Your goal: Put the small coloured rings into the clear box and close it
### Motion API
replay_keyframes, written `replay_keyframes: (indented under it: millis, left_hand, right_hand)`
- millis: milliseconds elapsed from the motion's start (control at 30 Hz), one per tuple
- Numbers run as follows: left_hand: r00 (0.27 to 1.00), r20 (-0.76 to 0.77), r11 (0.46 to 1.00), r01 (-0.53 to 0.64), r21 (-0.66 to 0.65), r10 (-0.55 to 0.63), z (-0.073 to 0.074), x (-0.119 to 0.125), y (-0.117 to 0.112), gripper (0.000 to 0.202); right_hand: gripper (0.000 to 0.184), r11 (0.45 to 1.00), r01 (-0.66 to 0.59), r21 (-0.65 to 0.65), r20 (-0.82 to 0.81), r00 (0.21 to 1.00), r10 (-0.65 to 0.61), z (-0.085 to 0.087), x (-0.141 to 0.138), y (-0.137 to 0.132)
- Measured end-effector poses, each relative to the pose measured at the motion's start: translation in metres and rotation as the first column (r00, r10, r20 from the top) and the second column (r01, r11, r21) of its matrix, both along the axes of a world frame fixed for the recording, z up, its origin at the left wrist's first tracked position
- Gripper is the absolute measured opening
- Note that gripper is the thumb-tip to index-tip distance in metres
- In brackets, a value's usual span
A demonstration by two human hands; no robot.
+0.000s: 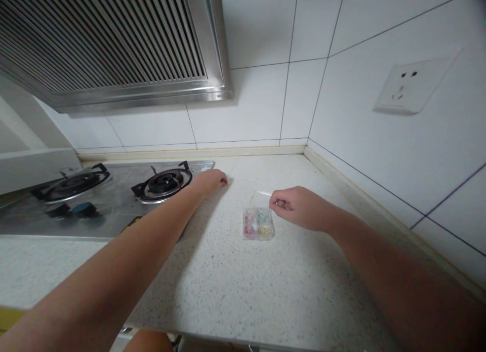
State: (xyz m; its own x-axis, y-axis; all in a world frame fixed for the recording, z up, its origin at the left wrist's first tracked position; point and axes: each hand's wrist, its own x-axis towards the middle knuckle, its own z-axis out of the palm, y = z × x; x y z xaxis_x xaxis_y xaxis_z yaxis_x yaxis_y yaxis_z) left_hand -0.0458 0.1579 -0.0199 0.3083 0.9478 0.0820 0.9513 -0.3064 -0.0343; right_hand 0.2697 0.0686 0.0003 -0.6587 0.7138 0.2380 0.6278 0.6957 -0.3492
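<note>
A small clear plastic box [258, 224] with coloured paper clips in its compartments lies on the speckled countertop [243, 286]. Its thin clear lid [262, 194] stands open at the far side. My right hand [294, 206] hovers at the box's right far corner, fingers curled in a pinch on something too small to name. My left hand [211, 180] reaches far out, fingers curled down onto the counter beside the right corner of the gas stove [94, 200]. What is under those fingers is hidden.
The steel stove has two burners [164, 182] and dark knobs [70, 209]. A range hood [114, 43] hangs above it. White tiled walls meet in a corner behind the counter, with a wall socket [412, 86] on the right wall.
</note>
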Motion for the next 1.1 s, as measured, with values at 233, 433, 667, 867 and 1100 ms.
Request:
replay_keyframes:
  millis: [233, 433, 667, 867, 1100]
  left_hand:
    - [0.999, 0.018, 0.998, -0.042, 0.046, 0.041, -0.002, 0.009, -0.014, 0.019]
    - [0.992, 0.124, 0.998, -0.03, 0.054, 0.023, 0.005, 0.02, -0.032, 0.01]
    - [0.893, 0.434, 0.988, 0.067, 0.139, -0.121, 0.032, 0.049, -0.081, 0.016]
    - [0.481, 0.85, 0.977, 0.118, 0.18, -0.215, 0.031, 0.057, -0.127, 0.009]
    - [0.342, 0.923, 0.977, 0.175, 0.12, -0.175, 0.02, 0.071, -0.136, 0.01]
  right_hand:
    - [0.016, 1.0, -0.003, 0.01, -0.015, 1.0, 0.004, 0.001, -0.001, -0.001]
    - [0.015, 1.0, -0.005, 0.006, -0.033, 0.999, 0.005, 0.0, -0.001, -0.001]
    - [0.014, 1.0, -0.006, -0.008, -0.051, 0.999, 0.006, 0.0, -0.004, -0.005]
    - [0.011, 1.0, -0.022, -0.013, -0.13, 0.991, 0.02, 0.001, -0.012, -0.014]
    - [0.013, 0.999, -0.04, -0.025, -0.298, 0.954, 0.031, 0.003, -0.019, -0.025]
